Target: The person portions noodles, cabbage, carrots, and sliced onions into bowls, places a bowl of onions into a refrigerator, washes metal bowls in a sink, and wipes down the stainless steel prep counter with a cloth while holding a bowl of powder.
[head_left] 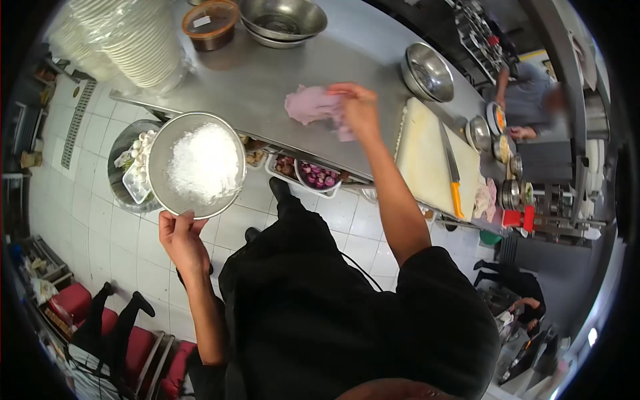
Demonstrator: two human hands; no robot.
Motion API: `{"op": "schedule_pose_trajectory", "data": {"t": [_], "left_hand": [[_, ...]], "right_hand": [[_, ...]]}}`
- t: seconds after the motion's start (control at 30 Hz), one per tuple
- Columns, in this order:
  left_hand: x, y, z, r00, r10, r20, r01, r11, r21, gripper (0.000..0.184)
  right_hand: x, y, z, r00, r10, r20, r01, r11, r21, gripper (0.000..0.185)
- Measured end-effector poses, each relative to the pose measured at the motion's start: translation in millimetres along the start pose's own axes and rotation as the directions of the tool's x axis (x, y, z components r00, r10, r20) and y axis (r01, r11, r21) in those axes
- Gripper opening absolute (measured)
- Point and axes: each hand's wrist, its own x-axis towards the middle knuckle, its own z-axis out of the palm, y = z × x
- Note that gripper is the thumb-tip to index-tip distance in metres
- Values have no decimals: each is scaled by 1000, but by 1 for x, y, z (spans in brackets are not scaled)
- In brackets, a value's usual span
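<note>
My left hand [183,243] grips the rim of a round metal bowl [157,167] and holds it out beside the counter, above the floor. White powder [203,163] lies heaped inside it. Over the steel counter, my right hand [360,113] has its fingers closed on a pink cloth [310,105]. Part of the cloth spreads on the countertop, and another part hangs below the fingers. To the right of that hand is a white cutting board [423,147], with a yellow-handled knife [451,163] resting on it.
Stacked white containers [137,50] in plastic, a lidded tub [210,27] and metal bowls [283,20] stand along the steel counter [247,87]. Below are purple onions [319,176]. A bin [123,190] holds mushrooms. A person [533,93] works across the counter; others are farther off.
</note>
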Motion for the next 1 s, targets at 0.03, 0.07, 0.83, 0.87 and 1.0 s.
{"op": "schedule_pose_trajectory", "data": {"t": [0.03, 0.07, 0.83, 0.87, 1.0], "left_hand": [[-2, 0, 5, 1000, -5, -9, 5, 1000, -5, 12], [-3, -1, 7, 1000, -12, -16, 12, 1000, -14, 11], [-1, -1, 21, 947, -199, -252, 196, 980, -37, 14], [0, -1, 22, 946, -199, -255, 197, 980, -34, 15], [-3, -3, 26, 933, -194, -304, 185, 981, -59, 18]], "right_hand": [[4, 6, -8, 998, -10, -61, 7, 999, -52, 28], [5, 17, -4, 993, -7, -116, -27, 957, -290, 37], [343, 3, 62, 810, -564, -159, 350, 683, -641, 30], [372, -2, 53, 752, -653, -90, 488, 643, -590, 31], [467, -10, 50, 919, -375, 121, 363, 684, -633, 37]]}}
